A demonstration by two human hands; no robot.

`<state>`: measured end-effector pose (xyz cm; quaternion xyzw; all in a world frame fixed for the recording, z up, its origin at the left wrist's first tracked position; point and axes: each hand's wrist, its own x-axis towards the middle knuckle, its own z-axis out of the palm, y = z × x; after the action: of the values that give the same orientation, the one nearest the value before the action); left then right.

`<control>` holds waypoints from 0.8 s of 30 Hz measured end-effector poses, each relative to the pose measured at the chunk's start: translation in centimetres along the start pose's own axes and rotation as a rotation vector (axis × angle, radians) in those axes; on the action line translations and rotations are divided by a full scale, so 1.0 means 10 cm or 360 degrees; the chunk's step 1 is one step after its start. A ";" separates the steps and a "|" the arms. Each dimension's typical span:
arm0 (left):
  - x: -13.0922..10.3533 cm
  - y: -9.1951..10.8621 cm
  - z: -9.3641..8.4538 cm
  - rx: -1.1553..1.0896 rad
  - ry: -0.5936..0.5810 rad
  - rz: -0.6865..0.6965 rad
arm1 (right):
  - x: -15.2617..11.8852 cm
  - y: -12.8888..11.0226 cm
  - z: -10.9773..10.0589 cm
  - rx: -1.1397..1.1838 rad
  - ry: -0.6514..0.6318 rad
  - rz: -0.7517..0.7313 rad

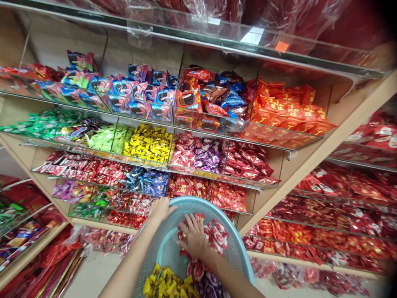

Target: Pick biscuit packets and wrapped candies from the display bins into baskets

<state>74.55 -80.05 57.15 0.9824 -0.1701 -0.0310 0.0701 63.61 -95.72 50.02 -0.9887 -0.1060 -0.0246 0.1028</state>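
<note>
A teal plastic basket (243, 244) is at the bottom middle, tilted toward me. My left hand (160, 212) grips its far left rim, fingers wrapped over the edge. Inside the basket, my right hand (194, 238) lies with spread fingers on red-and-white wrapped candies (217, 238). Yellow wrapped candies (169, 283) fill the near left part of the basket, and purple ones (211, 286) lie beside them, partly under my right forearm.
Beyond the basket stand shelves (269, 203) with clear dividers, holding yellow candies (149, 145), orange packets (288, 107) and blue-pink packets (124, 89). More candy racks stand at right and lower left. Bagged goods lie along the floor.
</note>
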 end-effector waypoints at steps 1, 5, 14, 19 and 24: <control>0.00 0.00 0.00 -0.0001 -0.0005 0.0000 | -0.02 -0.01 0.02 0.0002 -0.0014 0.0051; -0.01 0.01 -0.01 -0.0006 -0.0003 -0.0004 | -0.07 -0.07 0.10 -0.0019 -0.0048 0.0192; 0.01 -0.01 0.04 0.0009 0.0039 -0.0002 | 0.29 -0.23 -0.55 0.0079 0.0454 0.0125; 0.01 -0.01 0.02 -0.0014 0.0021 -0.0001 | 0.83 -0.08 -0.95 0.0028 0.0424 0.0203; 0.00 -0.01 0.02 -0.0016 0.0028 -0.0015 | 1.31 0.09 -0.94 -0.0045 0.0147 0.0307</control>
<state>74.57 -80.02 56.92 0.9831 -0.1646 -0.0236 0.0764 76.32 -95.84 59.98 -0.9935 -0.0050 -0.0615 0.0955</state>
